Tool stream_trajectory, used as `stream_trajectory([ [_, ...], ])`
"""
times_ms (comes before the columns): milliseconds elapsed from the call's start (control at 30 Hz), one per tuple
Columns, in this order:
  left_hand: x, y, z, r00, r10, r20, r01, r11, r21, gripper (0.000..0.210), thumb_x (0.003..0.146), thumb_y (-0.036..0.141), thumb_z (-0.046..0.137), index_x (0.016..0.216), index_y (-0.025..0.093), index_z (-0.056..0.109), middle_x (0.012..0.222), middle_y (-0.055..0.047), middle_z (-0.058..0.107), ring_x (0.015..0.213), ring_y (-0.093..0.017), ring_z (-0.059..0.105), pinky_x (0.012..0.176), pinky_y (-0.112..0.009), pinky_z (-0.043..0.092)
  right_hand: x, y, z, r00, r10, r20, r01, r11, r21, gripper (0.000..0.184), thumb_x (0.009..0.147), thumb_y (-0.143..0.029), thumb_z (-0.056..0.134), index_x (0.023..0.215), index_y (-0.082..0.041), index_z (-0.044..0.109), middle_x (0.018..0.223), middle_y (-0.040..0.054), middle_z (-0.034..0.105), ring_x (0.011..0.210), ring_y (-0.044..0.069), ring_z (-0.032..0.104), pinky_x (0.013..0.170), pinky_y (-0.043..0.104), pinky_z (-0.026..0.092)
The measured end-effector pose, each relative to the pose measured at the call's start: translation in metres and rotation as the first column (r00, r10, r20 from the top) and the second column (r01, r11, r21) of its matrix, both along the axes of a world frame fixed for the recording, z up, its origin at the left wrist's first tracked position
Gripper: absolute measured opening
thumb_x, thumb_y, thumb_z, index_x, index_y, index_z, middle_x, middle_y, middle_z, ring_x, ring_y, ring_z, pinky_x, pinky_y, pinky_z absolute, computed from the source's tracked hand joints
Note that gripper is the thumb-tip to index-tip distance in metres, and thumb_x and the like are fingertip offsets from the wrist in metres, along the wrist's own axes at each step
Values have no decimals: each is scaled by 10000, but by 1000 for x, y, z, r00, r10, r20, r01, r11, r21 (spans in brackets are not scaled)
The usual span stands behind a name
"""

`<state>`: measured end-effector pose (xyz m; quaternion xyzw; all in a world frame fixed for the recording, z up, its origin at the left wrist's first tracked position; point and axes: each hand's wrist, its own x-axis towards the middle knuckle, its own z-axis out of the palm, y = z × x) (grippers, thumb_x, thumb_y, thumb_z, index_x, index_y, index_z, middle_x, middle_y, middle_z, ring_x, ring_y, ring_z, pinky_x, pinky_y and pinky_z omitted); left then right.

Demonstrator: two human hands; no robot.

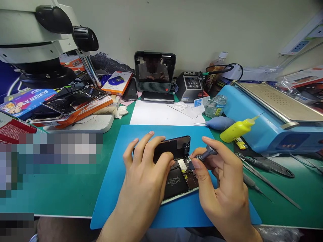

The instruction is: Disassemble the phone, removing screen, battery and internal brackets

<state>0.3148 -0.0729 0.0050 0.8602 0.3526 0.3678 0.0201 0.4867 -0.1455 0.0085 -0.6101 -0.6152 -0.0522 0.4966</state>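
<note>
An opened smartphone [174,183] lies on the blue mat [113,188], its battery and inner parts bare. Its dark screen panel [180,146] stands tilted up along the far side. My left hand [143,174] grips this panel, fingers spread along its left end and top, thumb bent in front. Between the thumb and fingers of my right hand [222,181] is a small dark screwdriver [207,153], held over the right end of the phone. Fingers hide its tip, so I cannot tell whether it touches a screw.
Right of the mat lie tweezers [275,186], a pen-like tool [254,185], a yellow bottle [237,131] and a blue air blower [219,122]. A blue heating machine [262,131] stands behind them. A microscope [45,43] overhangs the left, near stacked boxes and phone parts [75,101].
</note>
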Motion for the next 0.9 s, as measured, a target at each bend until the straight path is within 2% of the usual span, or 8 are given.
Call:
stream_trajectory([
  [233, 2, -1, 1, 1000, -2, 11, 2, 1000, -24, 162, 1160, 182, 560, 1101, 238, 700, 1486, -138, 687, 1559, -351, 517, 1300, -574, 282, 2, 0, 0, 996, -10, 87, 9, 1000, 14, 573, 1077, -126, 696, 1615, -235, 532, 1421, 78, 742, 1040, 119, 781, 926, 200, 661],
  [333, 1, 0, 1, 1000, -5, 7, 5, 1000, -30, 177, 1157, 159, 555, 1085, 236, 697, 1473, -127, 694, 1560, -343, 511, 1304, -561, 269, 2, 2, 2, 982, -15, 191, 4, 998, 58, 571, 1038, -106, 762, 1563, -221, 568, 1356, 61, 767, 935, 114, 761, 891, 230, 651],
  [433, 1, 1, 1, 1000, -5, 5, 5, 1000, -16, 188, 1161, 154, 546, 1063, 227, 688, 1476, -120, 700, 1558, -332, 512, 1314, -549, 257, 1, 2, 5, 980, -7, 200, -8, 997, 76, 591, 1003, -74, 793, 1534, -235, 589, 1287, 29, 789, 863, 109, 734, 833, 245, 632],
  [600, 1, 1, 1, 1000, -2, -13, 2, 1000, -1, 201, 1185, 202, 534, 1058, 217, 690, 1475, -120, 708, 1562, -315, 514, 1318, -535, 265, 3, 0, 8, 992, 83, 92, -83, 997, -4, 548, 1080, -57, 536, 1596, -240, 557, 1365, 60, 764, 1194, 180, 748, 1018, 335, 613],
  [667, 0, 1, 1, 1000, -7, 4, 7, 1000, -3, 215, 1185, 215, 545, 1034, 222, 697, 1464, -114, 718, 1556, -310, 522, 1312, -530, 275, 5, -1, 8, 990, 100, 101, -101, 995, 3, 589, 1065, -64, 552, 1624, -247, 531, 1468, 77, 728, 1282, 208, 717, 1046, 366, 607],
  [733, -1, 1, 2, 1000, -22, 21, 22, 1000, -11, 222, 1180, 232, 571, 1004, 235, 706, 1475, -101, 719, 1560, -306, 516, 1312, -532, 273, 6, -1, 7, 989, 105, 107, -106, 994, 0, 632, 1055, -64, 580, 1652, -258, 510, 1547, 76, 698, 1297, 209, 709, 1023, 354, 608],
  [833, -2, 1, 1, 999, -35, 41, 36, 999, -19, 221, 1161, 236, 620, 966, 249, 724, 1499, -85, 715, 1567, -308, 505, 1312, -545, 266, 6, -2, 6, 992, 105, 63, -103, 994, -38, 604, 1085, -79, 500, 1657, -273, 522, 1582, 59, 688, 1262, 198, 718, 990, 344, 609],
  [900, -2, 1, 1, 998, -33, 46, 35, 999, -22, 220, 1149, 227, 638, 954, 247, 737, 1501, -93, 716, 1569, -316, 502, 1306, -556, 271, 5, -2, 5, 995, 72, 62, -70, 997, -24, 606, 1081, -114, 563, 1662, -281, 517, 1562, 60, 702, 1195, 200, 737, 962, 343, 621],
])
